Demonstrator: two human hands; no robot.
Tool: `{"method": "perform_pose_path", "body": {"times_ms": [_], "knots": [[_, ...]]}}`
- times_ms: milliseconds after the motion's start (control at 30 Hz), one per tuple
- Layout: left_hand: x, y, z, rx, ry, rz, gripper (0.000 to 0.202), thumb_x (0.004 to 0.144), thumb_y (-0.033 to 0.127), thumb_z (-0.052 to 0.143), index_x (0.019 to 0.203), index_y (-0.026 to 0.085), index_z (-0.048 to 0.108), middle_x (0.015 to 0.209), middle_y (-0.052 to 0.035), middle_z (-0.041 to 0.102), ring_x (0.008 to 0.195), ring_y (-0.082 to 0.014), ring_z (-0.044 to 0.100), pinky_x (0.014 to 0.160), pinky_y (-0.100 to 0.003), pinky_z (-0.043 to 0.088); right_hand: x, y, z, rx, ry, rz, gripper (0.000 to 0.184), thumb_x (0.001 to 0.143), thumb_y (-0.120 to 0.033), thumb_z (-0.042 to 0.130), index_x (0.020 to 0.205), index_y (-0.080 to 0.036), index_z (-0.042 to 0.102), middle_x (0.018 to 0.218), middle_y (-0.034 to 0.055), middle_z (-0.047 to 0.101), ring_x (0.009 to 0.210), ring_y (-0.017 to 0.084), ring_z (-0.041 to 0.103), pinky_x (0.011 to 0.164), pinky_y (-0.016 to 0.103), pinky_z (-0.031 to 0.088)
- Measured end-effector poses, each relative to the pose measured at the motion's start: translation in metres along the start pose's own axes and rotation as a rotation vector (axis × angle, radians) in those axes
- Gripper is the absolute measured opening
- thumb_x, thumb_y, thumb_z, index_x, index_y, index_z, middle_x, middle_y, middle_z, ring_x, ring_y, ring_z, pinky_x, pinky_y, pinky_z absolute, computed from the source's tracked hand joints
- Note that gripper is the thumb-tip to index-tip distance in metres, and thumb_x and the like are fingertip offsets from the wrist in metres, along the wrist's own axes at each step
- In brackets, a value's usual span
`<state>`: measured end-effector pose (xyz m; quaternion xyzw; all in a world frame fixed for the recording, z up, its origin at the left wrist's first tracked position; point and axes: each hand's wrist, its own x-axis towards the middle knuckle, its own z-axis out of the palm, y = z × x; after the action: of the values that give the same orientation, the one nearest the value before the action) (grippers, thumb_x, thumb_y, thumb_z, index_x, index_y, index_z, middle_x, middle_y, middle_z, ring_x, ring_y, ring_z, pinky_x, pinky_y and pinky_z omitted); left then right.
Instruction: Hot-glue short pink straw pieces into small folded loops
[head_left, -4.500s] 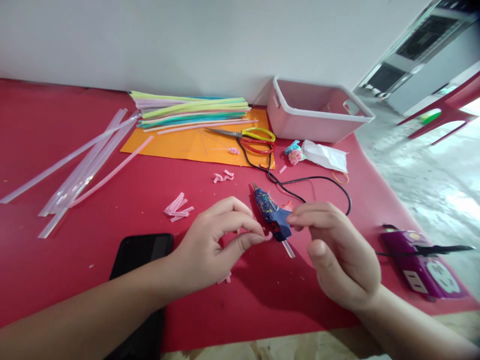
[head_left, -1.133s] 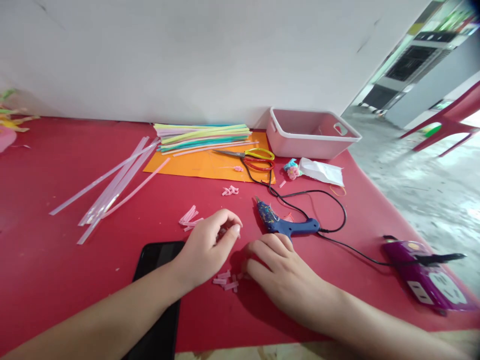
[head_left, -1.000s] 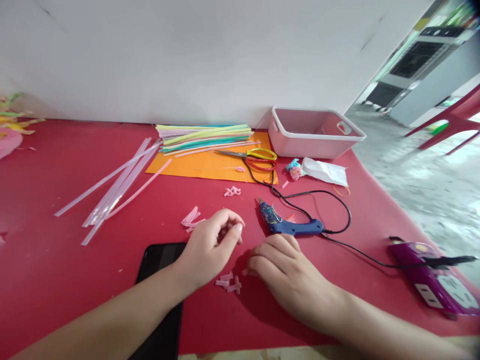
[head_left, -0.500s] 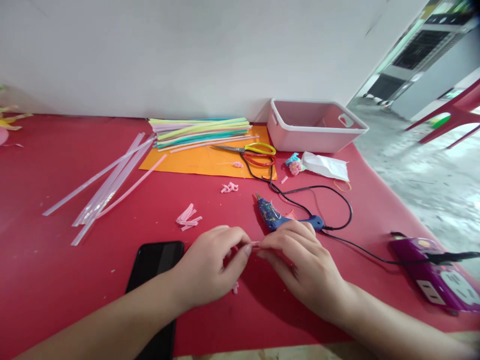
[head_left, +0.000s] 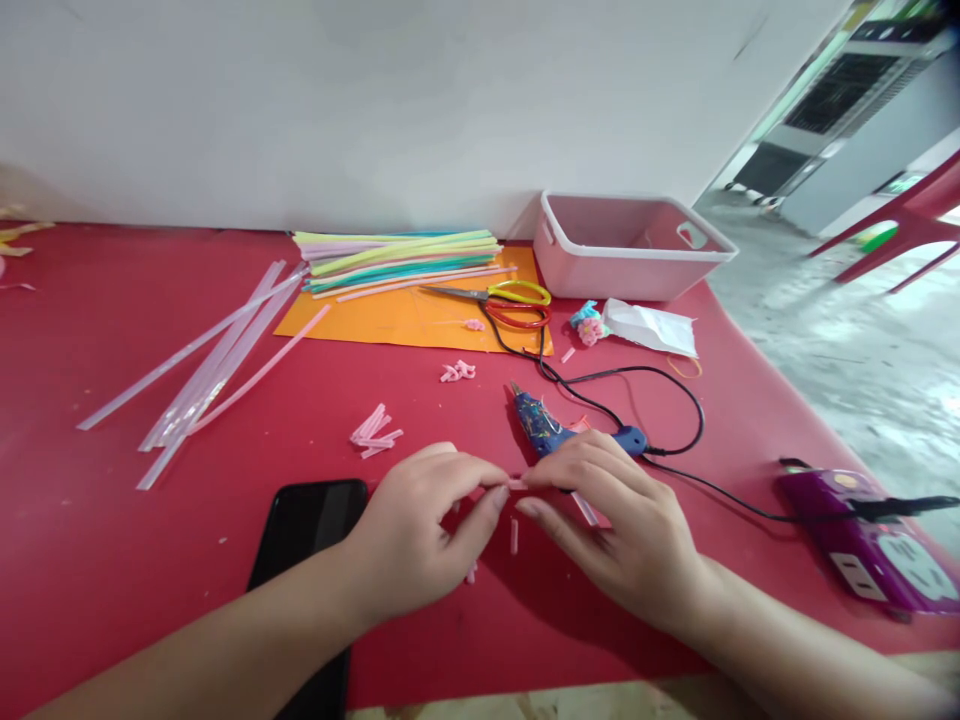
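Observation:
My left hand [head_left: 427, 530] pinches a short piece of pink pipe cleaner [head_left: 517, 482] between thumb and index finger, in front of me. At the piece's other end is my right hand [head_left: 619, 520], its curled fingertips on it and its thumb a little lower. Below the fingertips, another short pink piece [head_left: 514, 535] lies on the red table. A clear stick [head_left: 585, 508] shows under my right palm, beside the blue glue gun [head_left: 544, 425]. Left of the hands lies a small pile of cut pink pieces [head_left: 375, 432], with a few bent pink pieces [head_left: 458, 371] farther back.
Coloured pipe cleaners [head_left: 397, 262] and scissors [head_left: 491, 296] lie on an orange sheet [head_left: 360, 325]. Glue sticks [head_left: 225, 360] are at left, a phone [head_left: 307, 530] by my left forearm. A pink basket [head_left: 630, 272] stands behind; a purple power strip [head_left: 862, 545] is at right, with the gun's cord.
My fingertips have parted slightly around the pink piece. A short pink piece now shows on the table below them, and the clear stick has come into sight under my right hand.

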<state>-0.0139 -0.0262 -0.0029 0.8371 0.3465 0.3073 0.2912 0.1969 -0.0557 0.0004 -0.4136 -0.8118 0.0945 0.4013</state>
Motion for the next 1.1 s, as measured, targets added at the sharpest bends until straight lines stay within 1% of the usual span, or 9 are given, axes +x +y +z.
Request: {"method": "perform_pose_path", "body": {"times_ms": [100, 267, 433, 567, 633, 767, 933, 1000, 1100], "knots": [[0.0, 0.002, 0.001, -0.015, -0.027, 0.035, 0.013, 0.095, 0.022, 0.054, 0.093, 0.023, 0.067, 0.079, -0.0037, 0.076, 0.068, -0.0177, 0.063, 0.067, -0.032, 0.05, 0.0, -0.002, 0.001, 0.051, 0.017, -0.029, 0.015, 0.087, -0.009, 0.067, 0.096, -0.02, 0.065, 0.081, 0.0019, 0.073, 0.074, 0.015, 0.065, 0.072, 0.031, 0.055], [-0.001, 0.004, 0.002, -0.028, -0.018, 0.013, 0.013, 0.095, 0.021, 0.054, 0.087, 0.022, 0.064, 0.077, -0.0031, 0.072, 0.07, -0.017, 0.063, 0.07, -0.032, 0.05, -0.002, -0.002, 0.002, 0.069, 0.011, -0.017, 0.017, 0.086, -0.006, 0.068, 0.096, -0.019, 0.065, 0.083, 0.0031, 0.073, 0.076, 0.014, 0.064, 0.074, 0.031, 0.055], [-0.002, 0.008, 0.002, -0.059, -0.045, 0.02, 0.015, 0.096, 0.018, 0.051, 0.085, 0.022, 0.061, 0.074, -0.0029, 0.069, 0.069, -0.0165, 0.062, 0.068, -0.031, 0.05, 0.001, -0.002, 0.003, 0.07, 0.04, -0.011, 0.015, 0.087, -0.009, 0.068, 0.099, -0.017, 0.064, 0.084, 0.0042, 0.073, 0.076, 0.015, 0.065, 0.076, 0.033, 0.054], [-0.004, 0.01, 0.003, -0.075, -0.032, 0.016, 0.014, 0.094, 0.018, 0.052, 0.084, 0.022, 0.062, 0.071, -0.0024, 0.068, 0.065, -0.0161, 0.06, 0.064, -0.03, 0.048, 0.003, -0.004, 0.002, 0.071, 0.034, 0.01, 0.01, 0.087, -0.011, 0.069, 0.093, -0.018, 0.064, 0.081, 0.0034, 0.073, 0.074, 0.015, 0.065, 0.076, 0.033, 0.054], [-0.003, 0.011, 0.004, -0.09, -0.03, -0.001, 0.015, 0.092, 0.018, 0.053, 0.08, 0.021, 0.062, 0.068, -0.002, 0.066, 0.062, -0.0153, 0.057, 0.061, -0.029, 0.046, 0.003, -0.005, 0.002, 0.08, 0.026, 0.011, 0.01, 0.087, -0.01, 0.068, 0.091, -0.018, 0.064, 0.079, 0.003, 0.073, 0.074, 0.015, 0.064, 0.074, 0.032, 0.055], [0.001, 0.014, 0.003, -0.196, -0.06, -0.059, 0.023, 0.09, 0.019, 0.054, 0.067, 0.02, 0.056, 0.06, 0.001, 0.056, 0.055, -0.0121, 0.05, 0.054, -0.025, 0.041, 0.001, -0.007, 0.001, 0.094, 0.026, -0.003, 0.014, 0.087, -0.008, 0.066, 0.095, -0.019, 0.063, 0.081, 0.0042, 0.072, 0.074, 0.016, 0.064, 0.071, 0.033, 0.055], [0.006, 0.014, 0.002, -0.35, -0.131, -0.12, 0.022, 0.085, 0.014, 0.054, 0.064, 0.017, 0.051, 0.058, 0.0054, 0.045, 0.053, -0.0073, 0.041, 0.051, -0.019, 0.034, 0.001, -0.007, 0.001, 0.131, 0.027, -0.031, 0.016, 0.083, -0.006, 0.066, 0.094, -0.017, 0.062, 0.08, 0.0045, 0.07, 0.075, 0.016, 0.062, 0.071, 0.034, 0.055], [0.007, 0.013, 0.002, -0.391, -0.15, -0.135, 0.02, 0.084, 0.011, 0.054, 0.064, 0.016, 0.052, 0.058, 0.0062, 0.045, 0.054, -0.0063, 0.041, 0.052, -0.017, 0.034, 0.001, -0.007, 0.001, 0.128, 0.023, -0.042, 0.016, 0.082, -0.005, 0.067, 0.092, -0.017, 0.062, 0.079, 0.0043, 0.069, 0.075, 0.016, 0.061, 0.072, 0.033, 0.055], [0.006, 0.013, 0.002, -0.429, -0.17, -0.17, 0.018, 0.082, 0.01, 0.054, 0.065, 0.016, 0.053, 0.058, 0.0063, 0.049, 0.055, -0.0061, 0.044, 0.055, -0.016, 0.036, 0.001, -0.006, 0.001, 0.111, 0.018, -0.066, 0.016, 0.081, -0.004, 0.067, 0.09, -0.016, 0.062, 0.077, 0.0037, 0.068, 0.076, 0.015, 0.06, 0.071, 0.031, 0.054]]}}
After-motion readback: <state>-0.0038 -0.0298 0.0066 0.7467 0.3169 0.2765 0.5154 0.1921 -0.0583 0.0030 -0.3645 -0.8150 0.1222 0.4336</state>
